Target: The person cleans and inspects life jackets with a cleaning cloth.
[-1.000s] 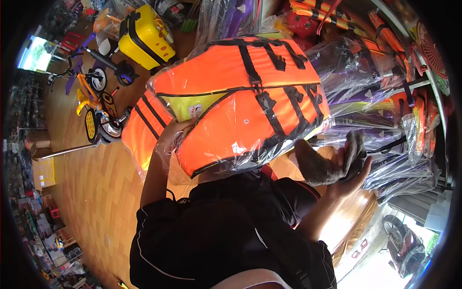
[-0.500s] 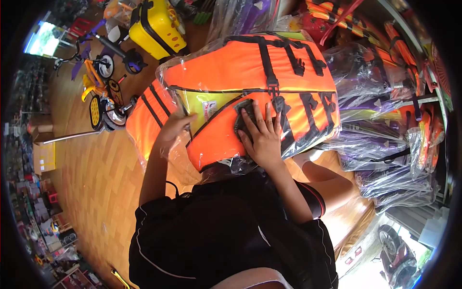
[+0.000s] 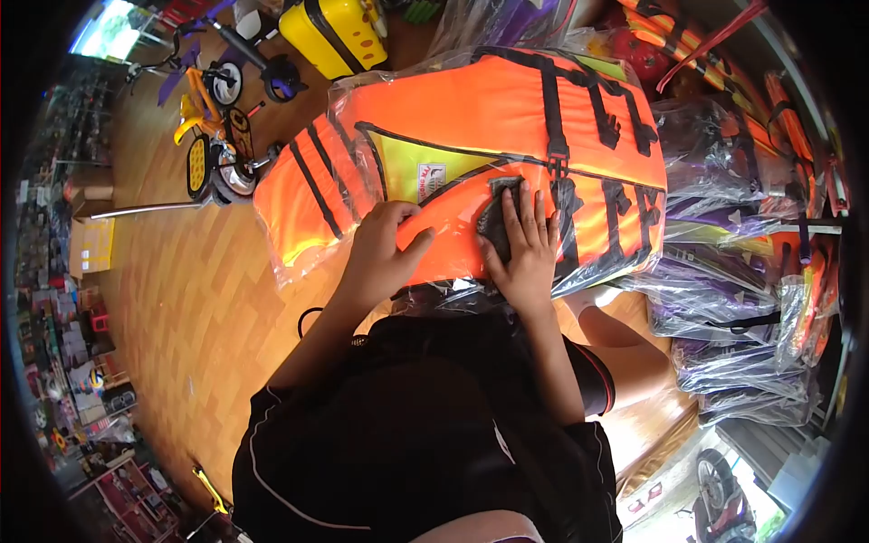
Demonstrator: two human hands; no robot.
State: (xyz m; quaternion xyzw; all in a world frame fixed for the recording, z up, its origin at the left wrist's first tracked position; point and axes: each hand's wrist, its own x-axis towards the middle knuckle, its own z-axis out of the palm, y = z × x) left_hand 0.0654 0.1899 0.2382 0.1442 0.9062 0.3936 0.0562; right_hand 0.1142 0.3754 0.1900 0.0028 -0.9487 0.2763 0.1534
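An orange life jacket (image 3: 434,104) with black straps, buckles and a yellow panel lies across in front of me, wrapped in clear plastic. My right hand (image 3: 523,262) presses a dark grey cloth (image 3: 493,224) against its front, the fingers laid over the cloth's right part and the thumb at its lower edge. By the yellow panel, my left hand (image 3: 385,249) rests at the jacket's near edge, thumb and fingers apart. A white label (image 3: 431,179) shows on the yellow panel.
Plastic-wrapped purple items (image 3: 724,271) are stacked on the right, with more orange vests (image 3: 789,118) behind. A yellow suitcase (image 3: 330,36), a small orange-and-black bike (image 3: 222,136) and a carton (image 3: 92,244) stand on the wooden floor (image 3: 199,308). A motorbike (image 3: 720,489) is at lower right.
My left hand has let go of the plastic at the jacket's left part and moved right onto the near edge. My right hand stays on the cloth. The view has shifted slightly.
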